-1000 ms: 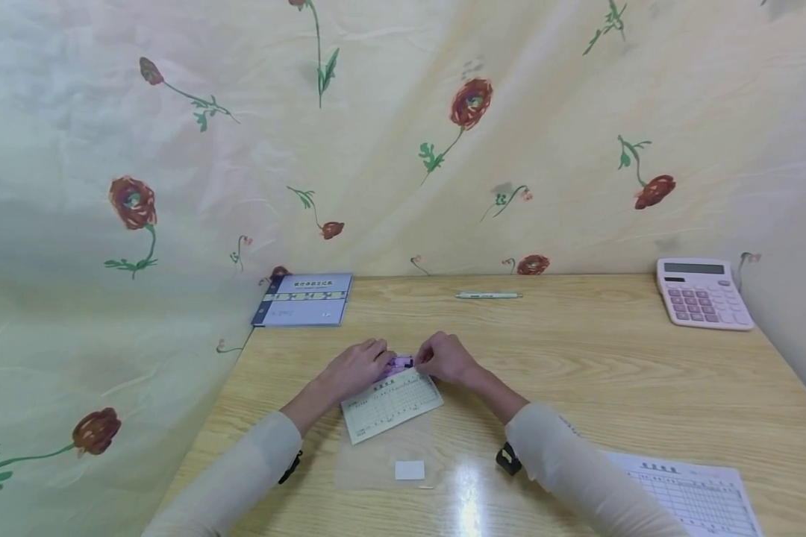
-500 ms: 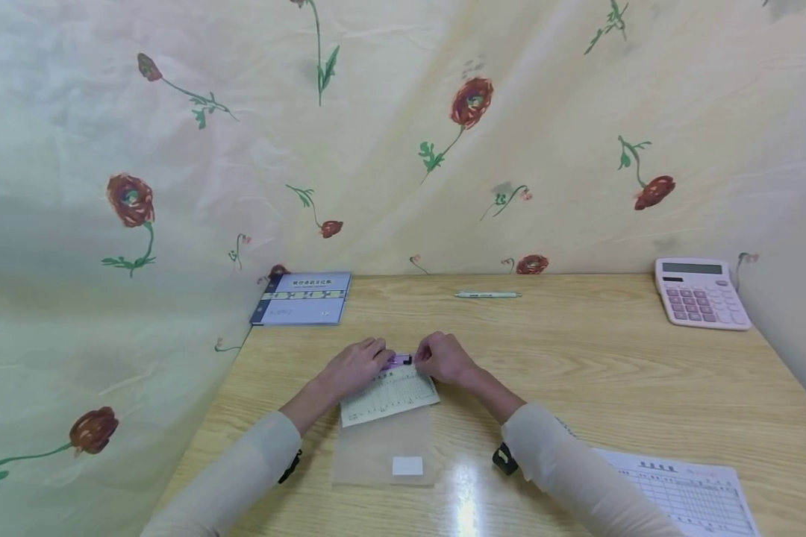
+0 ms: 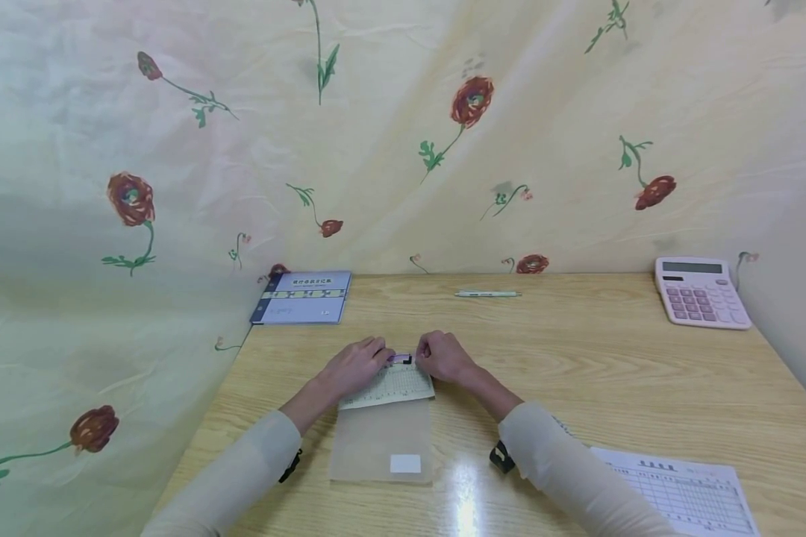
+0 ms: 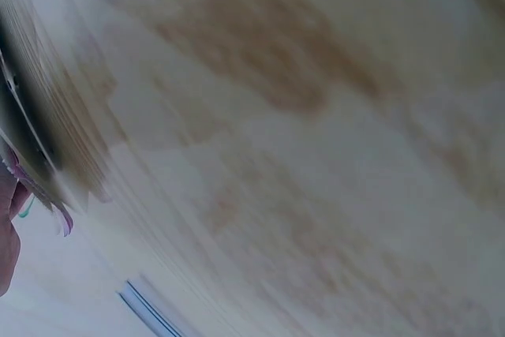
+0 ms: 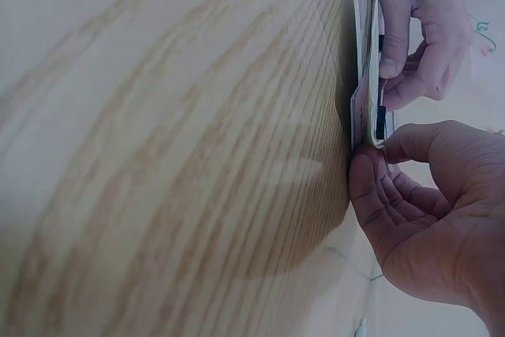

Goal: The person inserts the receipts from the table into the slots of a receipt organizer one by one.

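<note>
In the head view, a printed form (image 3: 399,384) lies over the upper part of a frosted translucent sheet (image 3: 380,440) bearing a white label (image 3: 405,463). A small purple-and-black piece (image 3: 401,359), its kind unclear, shows at the far edge between the hands. My left hand (image 3: 357,367) grips that edge from the left, its thumb beside a black part in the right wrist view. My right hand (image 5: 442,203) pinches the other end of the thin stack (image 5: 364,84) between thumb and fingers. The left wrist view shows only part of a hand (image 4: 8,234) at its edge.
A blue account book (image 3: 305,298) lies at the back left, a pen (image 3: 488,294) at the back middle, and a pink calculator (image 3: 701,293) at the back right. Another printed form (image 3: 695,488) lies on the wooden table (image 3: 564,358), partly under the right sleeve.
The form's near edge has moved away from the person and levelled out, uncovering more of the translucent sheet. Both hands have stayed almost in place at the far edge.
</note>
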`<action>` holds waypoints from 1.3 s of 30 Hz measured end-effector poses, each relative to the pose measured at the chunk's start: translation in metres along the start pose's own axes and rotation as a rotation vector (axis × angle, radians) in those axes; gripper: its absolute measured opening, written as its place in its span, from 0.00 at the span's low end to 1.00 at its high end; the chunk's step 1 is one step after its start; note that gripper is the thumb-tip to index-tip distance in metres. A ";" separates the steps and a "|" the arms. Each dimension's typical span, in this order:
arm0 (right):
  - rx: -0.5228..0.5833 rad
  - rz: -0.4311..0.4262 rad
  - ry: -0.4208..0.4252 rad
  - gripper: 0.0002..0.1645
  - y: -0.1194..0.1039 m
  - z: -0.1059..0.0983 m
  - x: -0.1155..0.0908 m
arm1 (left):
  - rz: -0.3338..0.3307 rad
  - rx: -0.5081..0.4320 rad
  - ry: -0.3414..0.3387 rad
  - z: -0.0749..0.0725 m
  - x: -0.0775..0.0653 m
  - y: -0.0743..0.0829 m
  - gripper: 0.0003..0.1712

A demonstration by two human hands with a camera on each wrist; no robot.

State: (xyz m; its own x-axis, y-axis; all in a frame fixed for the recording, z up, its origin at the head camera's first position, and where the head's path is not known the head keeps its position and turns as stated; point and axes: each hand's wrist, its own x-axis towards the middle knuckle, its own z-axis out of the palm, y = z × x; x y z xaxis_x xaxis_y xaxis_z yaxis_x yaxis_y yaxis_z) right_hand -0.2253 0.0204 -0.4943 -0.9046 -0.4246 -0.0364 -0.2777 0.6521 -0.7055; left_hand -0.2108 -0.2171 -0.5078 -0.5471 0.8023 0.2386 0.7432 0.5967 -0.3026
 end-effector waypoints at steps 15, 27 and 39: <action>-0.010 0.043 0.042 0.04 -0.002 0.006 0.001 | 0.000 -0.014 0.006 -0.001 0.001 0.000 0.11; -0.010 0.057 -0.017 0.03 -0.007 -0.001 -0.002 | 0.011 -0.013 0.028 -0.002 -0.001 0.000 0.12; 0.093 0.190 -0.024 0.09 -0.014 -0.006 -0.014 | -0.017 -0.030 0.007 -0.002 -0.001 0.001 0.14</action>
State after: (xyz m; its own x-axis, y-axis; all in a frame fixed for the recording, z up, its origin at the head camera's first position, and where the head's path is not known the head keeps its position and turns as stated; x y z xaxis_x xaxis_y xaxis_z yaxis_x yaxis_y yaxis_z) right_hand -0.2104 0.0212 -0.4793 -0.9294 -0.3155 -0.1913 -0.0708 0.6613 -0.7468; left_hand -0.2091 -0.2175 -0.5067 -0.5572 0.7918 0.2504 0.7450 0.6098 -0.2703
